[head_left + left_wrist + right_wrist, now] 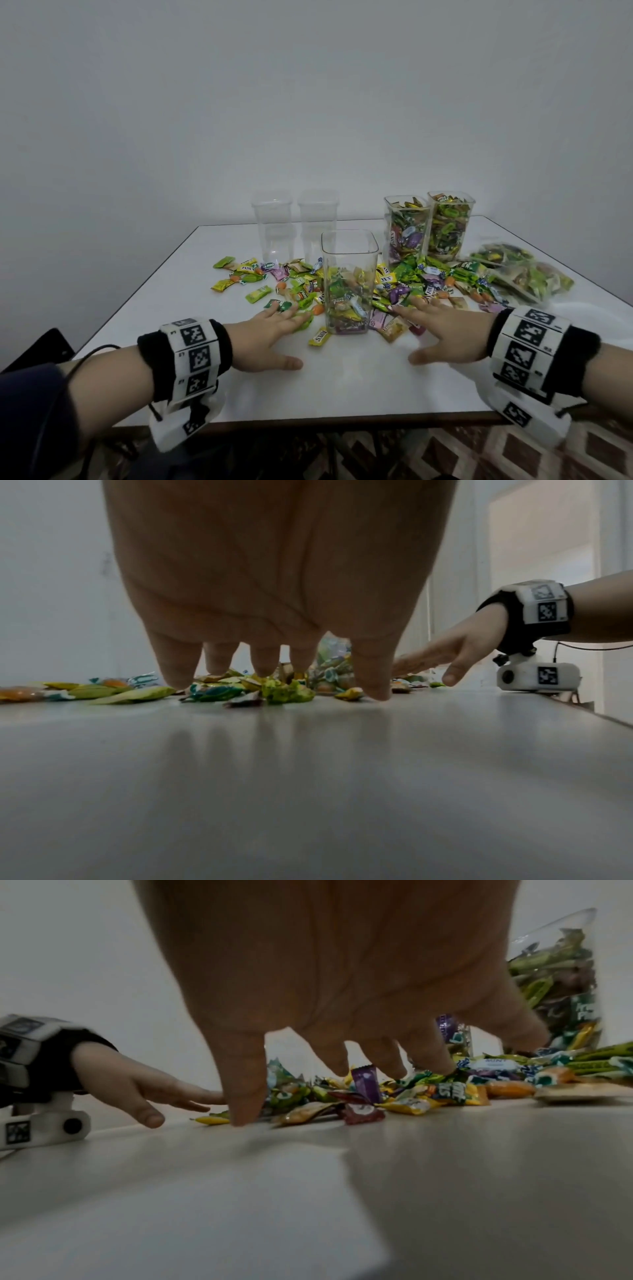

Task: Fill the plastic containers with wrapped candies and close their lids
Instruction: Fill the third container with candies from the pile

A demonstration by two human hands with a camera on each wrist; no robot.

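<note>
A clear square container (349, 281), partly filled with wrapped candies, stands open at the table's middle. Loose wrapped candies (274, 284) lie scattered around it. My left hand (274, 329) lies flat left of the container, fingers spread, tips touching candies (274, 691). My right hand (435, 325) lies flat on its right, fingers spread over the candy pile (377, 1096). Neither hand grips anything. Two full containers (428, 226) without lids stand behind on the right. Two empty containers (294, 226) stand at the back.
Clear bags of candies (520, 274) lie at the table's right side. The white table (342, 387) ends in a front edge close to my wrists. A dark chair (41, 349) sits at the left. Patterned floor shows below.
</note>
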